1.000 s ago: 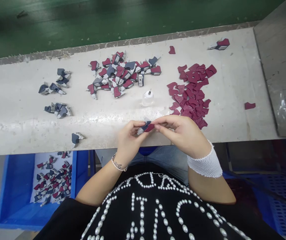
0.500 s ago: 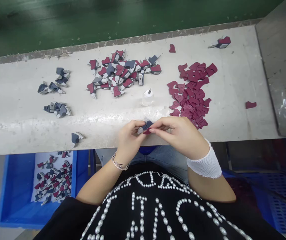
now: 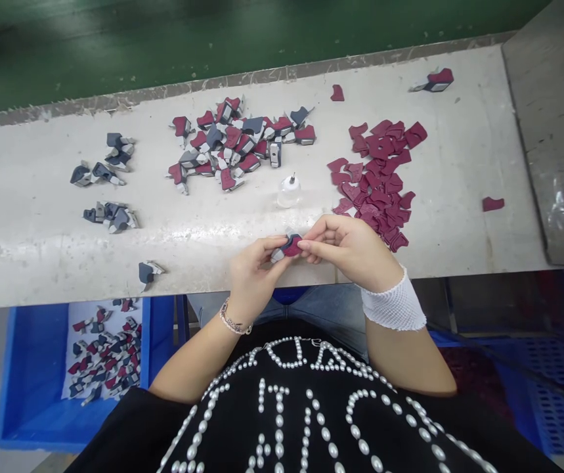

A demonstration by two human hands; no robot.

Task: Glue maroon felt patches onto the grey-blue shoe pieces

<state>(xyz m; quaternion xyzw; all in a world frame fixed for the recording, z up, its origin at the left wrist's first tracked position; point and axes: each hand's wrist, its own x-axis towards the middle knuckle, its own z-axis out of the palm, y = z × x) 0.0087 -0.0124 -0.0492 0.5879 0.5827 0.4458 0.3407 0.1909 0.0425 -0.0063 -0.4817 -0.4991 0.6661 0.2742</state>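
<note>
Close to the table's front edge, my left hand (image 3: 253, 270) pinches a small dark grey and white plastic part (image 3: 278, 253). A thin dark red shaped piece (image 3: 292, 247) lies against the face of that part. The thumb and forefinger of my right hand (image 3: 348, 251) grip the red piece at its right end. Just beyond my hands stands a small clear bottle (image 3: 289, 195) with a white top and a thin dark tip. To the right, a heap of loose dark red pieces (image 3: 377, 177) reaches close to my right hand.
Grey parts with red faces (image 3: 232, 138) are piled at the back middle of the white table (image 3: 30, 243). Several grey parts (image 3: 111, 213) lie to the left. Below the front edge is a blue bin (image 3: 30, 381) of parts. A metal panel (image 3: 552, 131) bounds the right.
The red piece, edge-on at the near side of the grey part before, now lies against its face. My right hand has shifted slightly up and left.
</note>
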